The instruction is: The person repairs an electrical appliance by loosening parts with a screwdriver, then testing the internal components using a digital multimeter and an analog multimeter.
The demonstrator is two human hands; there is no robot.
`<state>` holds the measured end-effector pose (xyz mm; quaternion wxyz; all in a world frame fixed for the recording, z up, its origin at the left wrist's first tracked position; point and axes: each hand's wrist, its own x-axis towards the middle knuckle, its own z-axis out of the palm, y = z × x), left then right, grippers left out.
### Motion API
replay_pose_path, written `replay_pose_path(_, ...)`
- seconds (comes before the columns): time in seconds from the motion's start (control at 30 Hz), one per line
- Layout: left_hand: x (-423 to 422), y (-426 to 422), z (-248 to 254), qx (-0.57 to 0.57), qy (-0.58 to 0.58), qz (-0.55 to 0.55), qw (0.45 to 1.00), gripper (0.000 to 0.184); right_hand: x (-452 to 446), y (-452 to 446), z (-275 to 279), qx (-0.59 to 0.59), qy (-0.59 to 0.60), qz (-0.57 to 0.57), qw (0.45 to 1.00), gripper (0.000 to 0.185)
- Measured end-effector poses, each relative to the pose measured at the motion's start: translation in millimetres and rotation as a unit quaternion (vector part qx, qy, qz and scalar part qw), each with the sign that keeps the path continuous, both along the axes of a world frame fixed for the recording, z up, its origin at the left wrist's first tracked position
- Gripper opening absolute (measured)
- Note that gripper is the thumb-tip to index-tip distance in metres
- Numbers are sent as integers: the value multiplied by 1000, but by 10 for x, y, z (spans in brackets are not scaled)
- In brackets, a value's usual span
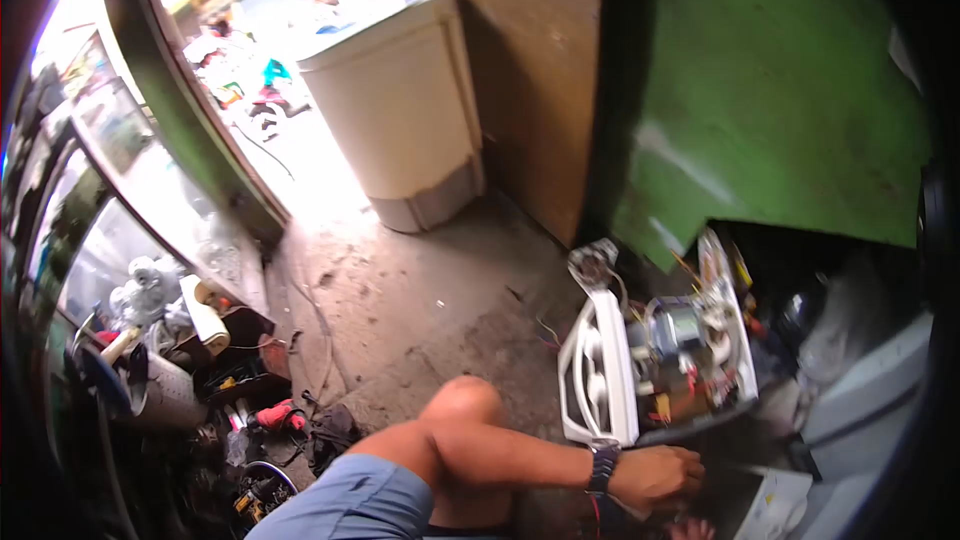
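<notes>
My left hand [655, 478], with a dark watch on its wrist, reaches to the lower right; its fingers are curled, and what they hold, if anything, is hidden. Only some fingertips of my right hand [692, 528] show at the bottom edge, just below the left one. Beyond the hands stands a white plastic frame [612, 370], beside an opened appliance body with a motor [675, 330] and wires inside. A pale sheet or panel with a yellow mark [775, 505] lies to the right of the hands.
A white cabinet-like appliance [400, 110] stands by the bright doorway. At the left are a perforated bin [165, 390], a red tool [280, 415] and a round container of small parts [265, 495]. A green panel [790, 90] rises at the right, above a grey-blue box [870, 390].
</notes>
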<state>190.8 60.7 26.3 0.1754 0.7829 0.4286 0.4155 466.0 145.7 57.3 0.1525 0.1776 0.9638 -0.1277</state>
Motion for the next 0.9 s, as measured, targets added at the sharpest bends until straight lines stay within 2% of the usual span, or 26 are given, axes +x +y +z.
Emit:
replay_pose_path(0.07, 199, -77, -101, -107, -30, -20, 994, 56, -119, -47, 452, 62, 68, 37, 995, 51)
replay_pose_path(0.1, 308, -122, -159, -163, -38, -14, 986, 70, -158, -97, 607, 52, 78, -4, 996, 46)
replay_pose_path(0.13, 380, -160, -158, -202, -29, -27, 979, 79, -194, -142, 764, 41, 91, -44, 994, 44)
replay_pose_path(0.2, 524, -142, -91, -295, -91, -81, 948, 82, -78, -26, 845, 84, 134, -19, 987, 47)
replay_pose_path(0.23, 550, -133, 12, -295, -86, -107, 945, 82, -73, -22, 966, 124, 134, -10, 983, 41)
replay_pose_path(0.3, 586, -122, 351, -401, -166, -131, 892, 81, -149, -11, 1216, 179, 148, 3, 973, 35)
replay_pose_path(0.33, 623, -141, 479, -402, -156, -152, 889, 81, -185, -8, 1323, 197, 164, 5, 967, 33)
replay_pose_path(0.4, 666, -168, 661, -317, -308, -87, 893, 74, -243, -4, 1446, 235, 196, 12, 952, 31)
replay_pose_path(0.43, 682, -135, 652, -290, -306, -53, 905, 68, -289, 17, 1472, 287, 232, 21, 929, 39)
replay_pose_path(0.47, 689, -63, 605, -181, -300, -5, 936, 60, -322, 40, 1455, 338, 264, 33, 903, 47)
replay_pose_path(0.53, 506, -50, 741, -306, -420, -24, 854, 51, -351, 153, 1185, 327, 445, -64, 831, 71)
replay_pose_path(0.57, 371, -42, 881, -303, -446, -3, 842, 47, -389, 122, 1088, 252, 496, -119, 822, 85)
replay_pose_path(0.6, 224, -32, 975, -299, -471, 19, 830, 44, -443, 90, 822, 98, 566, -187, 797, 91)
replay_pose_path(0.63, 70, -29, 999, -274, -478, 42, 833, 43, -522, 49, 450, -111, 616, -215, 749, 98)
replay_pose_path(0.67, -85, -17, 1019, -248, -485, 67, 836, 42, -650, -31, 258, -295, 585, -208, 726, 104)
replay_pose_path(0.7, -231, 30, 1041, -224, -507, 87, 828, 40, -698, -85, -195, -410, 522, -172, 728, 100)
replay_pose_path(0.73, -364, 87, 1049, -201, -528, 107, 818, 39, -825, -169, -494, -412, 472, -148, 765, 100)
replay_pose_path(0.77, -474, 142, 1048, -183, -535, 142, 813, 38, -941, -308, -551, -420, 439, -147, 780, 95)
replay_pose_path(0.8, -591, 191, 1026, -164, -541, 179, 805, 36, -1030, -450, -723, -452, 419, -170, 769, 89)
replay_pose_path(0.83, -780, 213, 953, -179, -484, 212, 830, 32, -1058, -545, -943, -474, 356, -206, 778, 78)
replay_pose_path(0.87, -898, 297, 830, -172, -508, 233, 811, 29, -1072, -624, -1275, -470, 341, -201, 789, 71)
replay_pose_path(0.9, -1046, 328, 674, -190, -515, 230, 803, 29, -1107, -725, -1360, -431, 346, -214, 806, 69)
